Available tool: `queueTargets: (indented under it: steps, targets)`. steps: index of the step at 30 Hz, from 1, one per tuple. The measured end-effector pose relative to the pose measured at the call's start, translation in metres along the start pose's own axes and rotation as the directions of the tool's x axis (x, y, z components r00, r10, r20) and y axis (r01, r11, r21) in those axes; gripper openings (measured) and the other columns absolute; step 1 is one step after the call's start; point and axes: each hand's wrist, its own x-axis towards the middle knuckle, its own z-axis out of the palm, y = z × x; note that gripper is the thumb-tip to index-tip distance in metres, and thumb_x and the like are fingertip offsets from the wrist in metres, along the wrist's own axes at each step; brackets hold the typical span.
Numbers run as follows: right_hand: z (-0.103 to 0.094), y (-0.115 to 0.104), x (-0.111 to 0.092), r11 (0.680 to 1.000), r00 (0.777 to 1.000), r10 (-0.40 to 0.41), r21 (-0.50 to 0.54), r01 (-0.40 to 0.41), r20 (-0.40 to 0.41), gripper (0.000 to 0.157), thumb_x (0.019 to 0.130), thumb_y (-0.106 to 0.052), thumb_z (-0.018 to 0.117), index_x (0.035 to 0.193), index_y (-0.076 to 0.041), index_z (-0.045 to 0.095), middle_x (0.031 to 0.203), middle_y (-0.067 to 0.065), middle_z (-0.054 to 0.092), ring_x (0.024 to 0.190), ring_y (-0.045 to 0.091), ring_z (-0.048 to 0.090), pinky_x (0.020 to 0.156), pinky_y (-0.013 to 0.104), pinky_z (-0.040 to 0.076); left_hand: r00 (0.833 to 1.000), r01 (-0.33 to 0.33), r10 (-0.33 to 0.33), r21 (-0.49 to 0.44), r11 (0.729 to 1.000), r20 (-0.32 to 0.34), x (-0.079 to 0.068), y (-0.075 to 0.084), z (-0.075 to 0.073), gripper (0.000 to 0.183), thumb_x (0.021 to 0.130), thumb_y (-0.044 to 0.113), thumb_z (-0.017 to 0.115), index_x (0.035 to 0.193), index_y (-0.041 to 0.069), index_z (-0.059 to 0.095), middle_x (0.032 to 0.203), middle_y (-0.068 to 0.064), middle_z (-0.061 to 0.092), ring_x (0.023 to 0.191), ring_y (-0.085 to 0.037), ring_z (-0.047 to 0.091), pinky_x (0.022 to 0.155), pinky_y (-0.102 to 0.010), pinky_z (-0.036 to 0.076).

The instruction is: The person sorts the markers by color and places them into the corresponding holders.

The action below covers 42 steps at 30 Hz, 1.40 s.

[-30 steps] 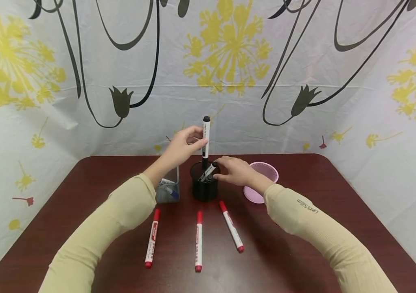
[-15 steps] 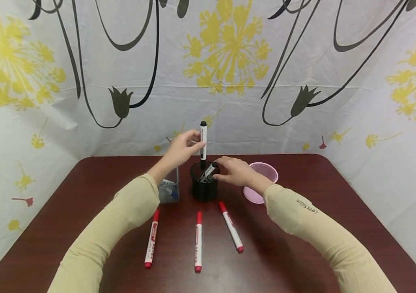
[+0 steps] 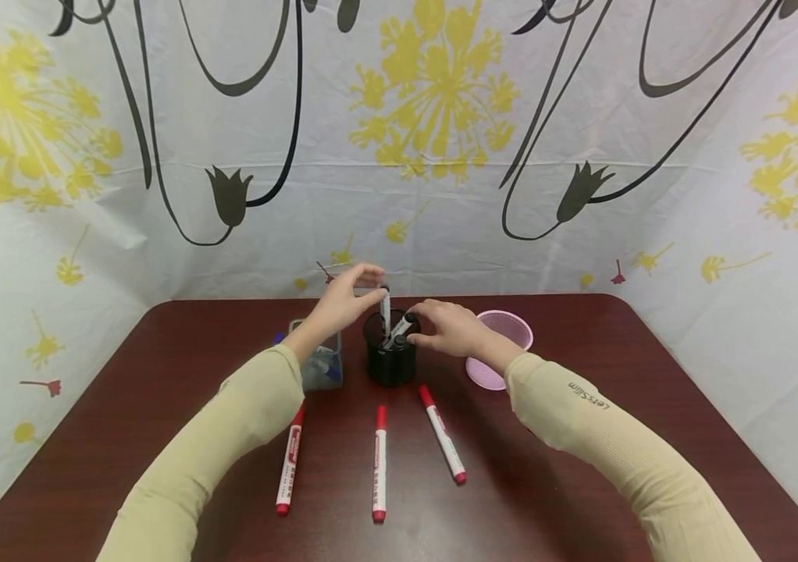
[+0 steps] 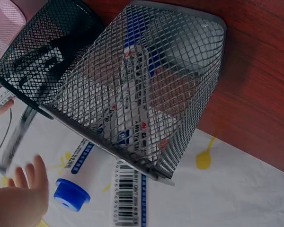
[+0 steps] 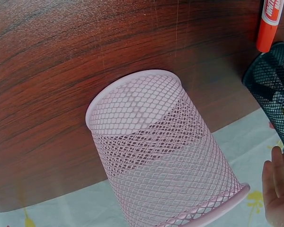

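In the head view a black mesh pen cup stands at the table's back middle. Inside it, a black-capped marker stands nearly upright and another marker leans. My left hand is over the cup, thumb and fingers parted around the upright marker's top. That marker looks blurred in the left wrist view, beside the left fingers. At the cup's right rim rests my right hand; its fingers look straight in the right wrist view. The right thumb is hidden there.
Left of the cup stands a grey mesh holder with blue-capped markers. A pink mesh cup stands to the right, partly behind my right forearm. Three red markers lie apart on the brown table in front.
The black-capped marker has dropped from above the pen cup down into it. My left hand has lowered slightly and moved left. The right hand has stayed at the rim.
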Motion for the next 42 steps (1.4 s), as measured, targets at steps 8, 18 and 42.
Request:
queueTargets:
  steps: [8,18,42]
  targets:
    - [0.000,-0.001,-0.002,1.000,1.000,0.012,0.009,-0.012,-0.003,0.041,0.080,-0.036,0.063,0.110,-0.011,0.056,0.101,0.003,0.057,0.088,0.019,0.055,0.069,0.038,0.044,0.992,-0.116,0.113,-0.077,0.990,-0.048,-0.023,0.001,-0.007,0.036,0.087,0.024,0.057,0.119,0.012,0.049,0.119,-0.004,0.050,0.110,-0.015,0.044,0.084,-0.034,0.040]
    - [-0.001,-0.001,-0.004,1.000,1.000,0.023,-0.005,-0.023,-0.002,0.046,0.079,-0.036,0.063,0.116,-0.011,0.053,0.109,0.004,0.056,0.095,0.019,0.054,0.073,0.039,0.044,0.979,-0.202,0.200,-0.138,0.970,-0.033,-0.083,0.025,-0.003,0.027,0.086,0.010,0.057,0.112,0.002,0.055,0.111,-0.011,0.054,0.098,-0.023,0.052,0.082,-0.034,0.042]
    - [-0.032,0.014,-0.027,0.997,0.997,0.068,0.023,-0.068,-0.022,0.042,0.082,-0.041,0.059,0.114,-0.014,0.057,0.111,0.003,0.057,0.091,0.014,0.057,0.070,0.040,0.045,0.857,-0.515,0.506,0.214,0.830,0.096,-0.145,-0.005,0.010,0.025,0.079,0.013,0.066,0.103,0.014,0.061,0.102,0.008,0.057,0.096,-0.009,0.051,0.081,-0.031,0.043]
